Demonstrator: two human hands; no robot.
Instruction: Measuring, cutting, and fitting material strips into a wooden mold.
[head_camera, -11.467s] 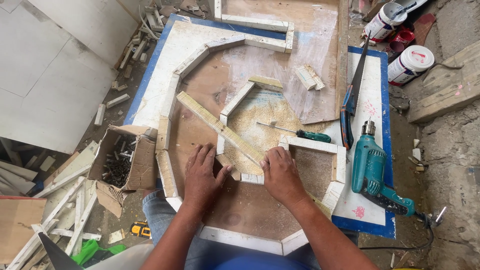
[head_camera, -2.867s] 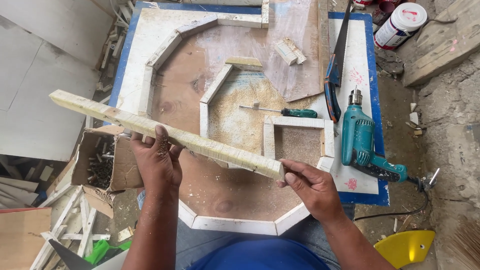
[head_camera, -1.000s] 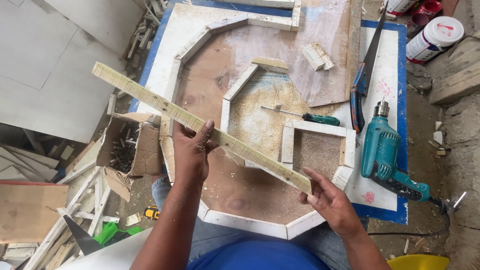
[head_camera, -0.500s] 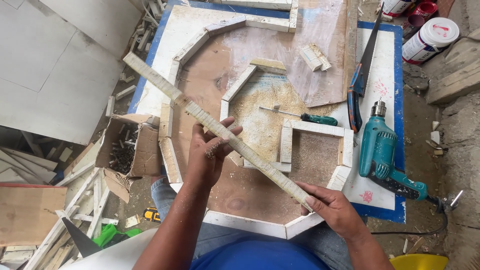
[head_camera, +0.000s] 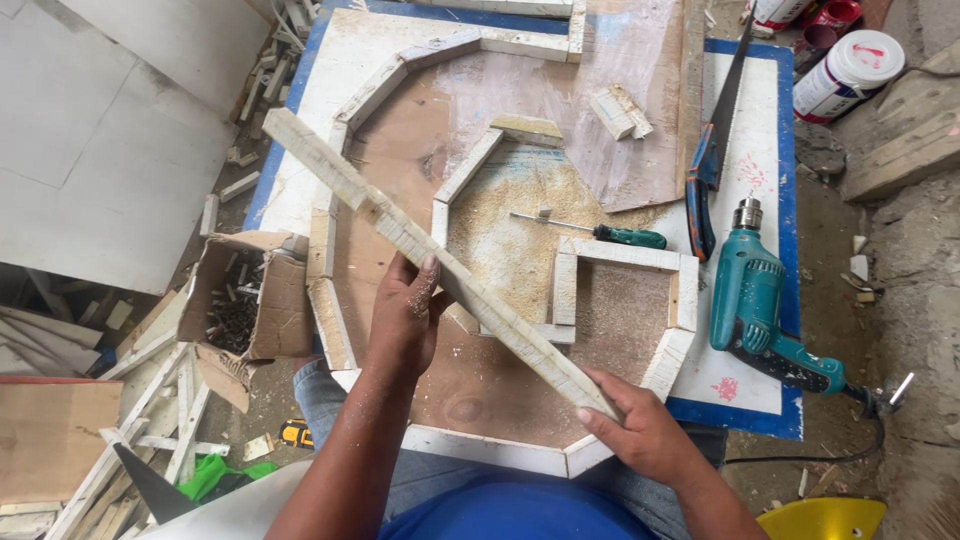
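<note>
The left hand (head_camera: 405, 318) covered the middle of the long, pale, white-painted wooden strip (head_camera: 440, 270); the right hand (head_camera: 640, 432) hid its near end — both closed around it. The strip ran diagonally, far end pointing up-left, held above the octagonal wooden frame (head_camera: 370, 95) — rough, chipped, dusted with sawdust.

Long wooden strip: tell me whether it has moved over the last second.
Yes. The long wooden strip has swung clockwise; its far end now lies over the board's white frame instead of past the cardboard box.
</note>
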